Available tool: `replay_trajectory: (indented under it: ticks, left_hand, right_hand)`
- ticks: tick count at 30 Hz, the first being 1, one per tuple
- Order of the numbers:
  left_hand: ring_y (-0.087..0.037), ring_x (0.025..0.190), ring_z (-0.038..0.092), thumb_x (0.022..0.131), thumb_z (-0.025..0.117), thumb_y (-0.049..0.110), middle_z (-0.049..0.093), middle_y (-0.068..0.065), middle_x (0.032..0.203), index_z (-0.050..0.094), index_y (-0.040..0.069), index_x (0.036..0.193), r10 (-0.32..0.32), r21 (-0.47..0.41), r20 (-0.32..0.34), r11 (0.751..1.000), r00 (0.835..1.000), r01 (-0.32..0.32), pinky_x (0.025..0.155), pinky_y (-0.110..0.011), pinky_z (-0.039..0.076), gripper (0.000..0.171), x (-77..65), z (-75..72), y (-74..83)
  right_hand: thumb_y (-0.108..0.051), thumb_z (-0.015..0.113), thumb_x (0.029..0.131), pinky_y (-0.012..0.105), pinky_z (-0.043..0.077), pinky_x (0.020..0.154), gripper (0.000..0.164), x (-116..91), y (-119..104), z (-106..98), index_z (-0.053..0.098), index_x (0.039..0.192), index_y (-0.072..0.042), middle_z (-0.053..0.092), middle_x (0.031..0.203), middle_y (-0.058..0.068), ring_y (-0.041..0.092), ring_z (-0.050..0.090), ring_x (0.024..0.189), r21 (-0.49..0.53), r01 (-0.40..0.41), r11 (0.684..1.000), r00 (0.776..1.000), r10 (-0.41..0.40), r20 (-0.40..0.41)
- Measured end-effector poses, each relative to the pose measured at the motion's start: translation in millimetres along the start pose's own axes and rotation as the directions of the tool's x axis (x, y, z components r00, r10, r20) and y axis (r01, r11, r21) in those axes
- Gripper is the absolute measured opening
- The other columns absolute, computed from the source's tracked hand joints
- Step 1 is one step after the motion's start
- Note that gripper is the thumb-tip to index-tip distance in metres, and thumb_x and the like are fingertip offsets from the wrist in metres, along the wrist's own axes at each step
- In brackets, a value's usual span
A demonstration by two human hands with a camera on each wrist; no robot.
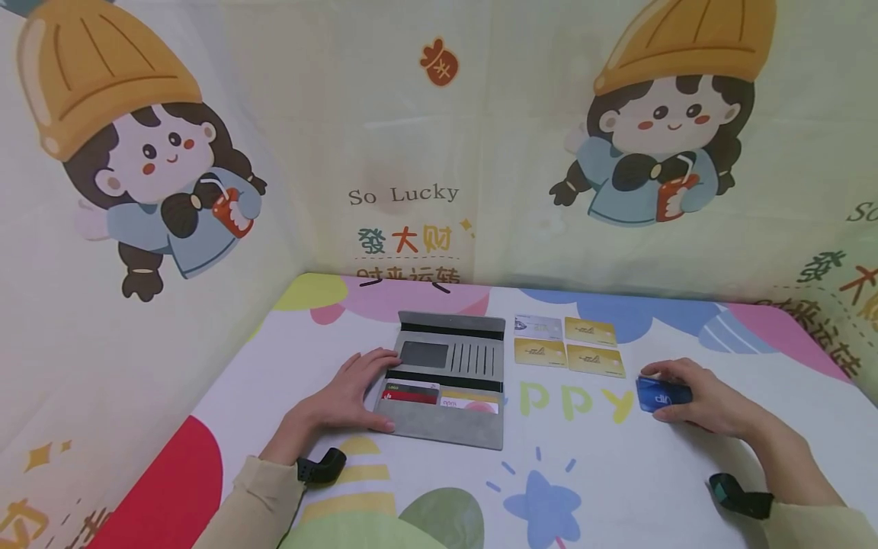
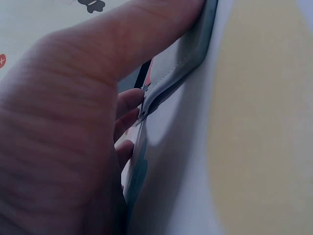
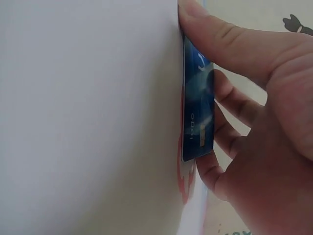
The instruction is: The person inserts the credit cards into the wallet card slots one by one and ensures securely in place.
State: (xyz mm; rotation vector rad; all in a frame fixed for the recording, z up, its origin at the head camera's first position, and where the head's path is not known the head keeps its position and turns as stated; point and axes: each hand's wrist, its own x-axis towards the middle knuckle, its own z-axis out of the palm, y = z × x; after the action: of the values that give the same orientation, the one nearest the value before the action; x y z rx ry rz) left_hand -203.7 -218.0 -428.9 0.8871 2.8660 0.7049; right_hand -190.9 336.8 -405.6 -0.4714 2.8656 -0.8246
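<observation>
A grey card wallet (image 1: 449, 427) lies unfolded on the table. In its lower pocket sit a red-and-dark card (image 1: 410, 394) and a pink-and-yellow card (image 1: 469, 402). My left hand (image 1: 350, 393) rests along the wallet's left side, thumb on the lower flap and fingers spread toward the upper part. The left wrist view has the thumb (image 2: 151, 29) lying over the wallet's edge. Out to the right, my right hand (image 1: 706, 393) pinches a blue card (image 1: 661, 394) between thumb and fingers, low over the table. The right wrist view shows this blue card (image 3: 199, 112) held by its edges.
Right of the wallet, one silver card (image 1: 538, 326) and three gold cards (image 1: 539, 352) are laid in two rows. The patterned cloth (image 1: 535, 457) covers the table, and a printed backdrop (image 1: 411, 137) rises behind and at the left.
</observation>
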Motion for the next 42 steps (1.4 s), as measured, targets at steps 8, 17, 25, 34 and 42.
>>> replay_trajectory:
  ticks: [8,17,25,34,42]
  left_hand:
    - [-0.013,0.133,0.022,0.06,0.07,0.07,0.029,0.005,0.145,0.037,0.021,0.141,-0.013,0.0,-0.001,1.0,1.0,0.013,0.111,-0.046,0.005,0.099,-0.4,0.2,-0.4]
    - [-0.013,0.133,0.022,0.061,0.069,0.07,0.029,0.004,0.145,0.037,0.021,0.141,-0.012,-0.003,-0.001,1.0,1.0,0.012,0.111,-0.047,0.005,0.099,-0.9,0.7,-1.2]
    - [-0.014,0.133,0.022,0.061,0.07,0.069,0.029,0.004,0.145,0.038,0.021,0.14,-0.011,-0.002,-0.004,1.0,1.0,0.011,0.111,-0.047,0.006,0.098,-0.7,0.1,-0.3]
    - [-0.014,0.133,0.022,0.061,0.07,0.069,0.029,0.004,0.145,0.037,0.02,0.141,-0.01,0.003,0.003,1.0,1.0,0.01,0.111,-0.047,0.006,0.099,0.1,0.2,0.4]
    - [-0.013,0.133,0.022,0.061,0.069,0.07,0.028,0.005,0.146,0.037,0.022,0.141,-0.017,0.01,0.006,1.0,1.0,0.017,0.111,-0.045,0.005,0.099,0.5,0.8,-0.4]
  right_hand:
    - [-0.031,0.081,0.07,0.059,0.038,0.081,0.064,-1,-2,-1,0.055,0.125,-0.012,0.046,0.117,0.022,0.039,0.045,0.102,-0.017,-0.003,1.0,1.0,0.003,0.006]
    - [-0.038,0.08,0.07,0.065,0.035,0.084,0.067,-1,-8,-5,0.055,0.128,-0.016,0.052,0.123,0.025,0.043,0.045,0.109,-0.049,-0.038,0.998,0.999,0.04,0.034]
    - [-0.034,0.078,0.073,0.065,0.036,0.084,0.062,-3,-9,-7,0.056,0.128,-0.013,0.054,0.123,0.025,0.044,0.045,0.111,-0.04,-0.034,0.999,0.998,0.035,0.042]
    - [-0.031,0.075,0.078,0.062,0.037,0.084,0.056,-1,-19,-8,0.057,0.127,-0.012,0.055,0.121,0.023,0.04,0.047,0.108,-0.005,-0.013,1.0,0.999,0.013,0.051]
    - [-0.025,0.072,0.082,0.062,0.037,0.087,0.05,8,-34,-5,0.056,0.128,-0.014,0.054,0.123,0.021,0.039,0.047,0.11,0.027,0.02,0.999,0.999,-0.021,0.047]
